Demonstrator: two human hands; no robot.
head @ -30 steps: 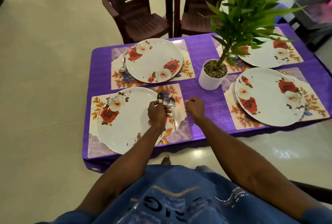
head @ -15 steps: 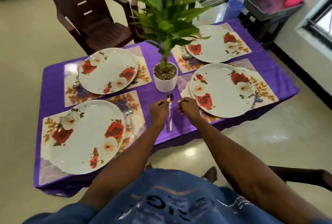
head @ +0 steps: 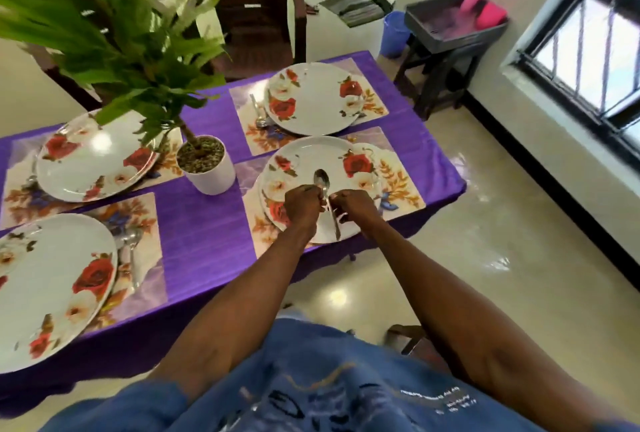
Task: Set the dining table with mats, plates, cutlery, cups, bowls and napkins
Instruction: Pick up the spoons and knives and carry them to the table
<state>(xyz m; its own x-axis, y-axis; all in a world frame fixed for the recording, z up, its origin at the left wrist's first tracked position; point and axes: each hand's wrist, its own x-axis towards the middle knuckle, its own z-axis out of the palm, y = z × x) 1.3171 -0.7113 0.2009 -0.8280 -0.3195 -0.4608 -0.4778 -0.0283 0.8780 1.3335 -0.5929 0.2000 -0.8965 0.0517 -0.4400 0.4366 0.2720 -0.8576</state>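
Spoon: you are holding it over the near-right plate, your left hand gripping its neck, your right hand pinching its handle. Four mats are carrying plates; three have cutlery. Cups, bowls and napkins are remaining.

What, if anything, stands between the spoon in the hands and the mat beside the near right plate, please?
The plate itself lies under the spoon that both hands hold; the mat's bare strip to its right is open, so nothing visible blocks it.

Four plates sit on mats on the counter; potted plant in the middle, spoon above the near-right plate.
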